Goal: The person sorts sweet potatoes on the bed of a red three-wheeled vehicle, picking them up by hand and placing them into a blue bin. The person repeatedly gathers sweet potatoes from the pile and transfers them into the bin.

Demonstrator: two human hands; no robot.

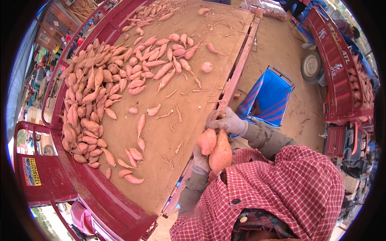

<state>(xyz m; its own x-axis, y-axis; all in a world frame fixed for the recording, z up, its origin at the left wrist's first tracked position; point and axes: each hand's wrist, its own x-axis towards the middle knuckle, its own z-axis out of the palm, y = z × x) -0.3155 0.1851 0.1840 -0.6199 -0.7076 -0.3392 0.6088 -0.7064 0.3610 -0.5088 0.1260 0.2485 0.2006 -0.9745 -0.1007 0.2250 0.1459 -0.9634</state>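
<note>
Two large joined-looking sweet potatoes, a rounder one (207,141) and a longer one (221,152), are held in front of my checked red top (271,192) at the edge of a truck bed. My left hand (201,161), in a grey glove, grips them from below and behind; its fingers are partly hidden. At their upper stem ends, my gloved right hand (226,122) pinches with thumb and fingers. Whether the two roots are still attached to each other cannot be seen under the fingers.
A heap of sweet potatoes (87,99) lies along the far side of the soil-covered bed (156,129), with loose ones and root scraps nearer. A blue bag on a frame (270,93) stands right of the bed rail (241,69). Another loaded red truck (334,60) is farther right.
</note>
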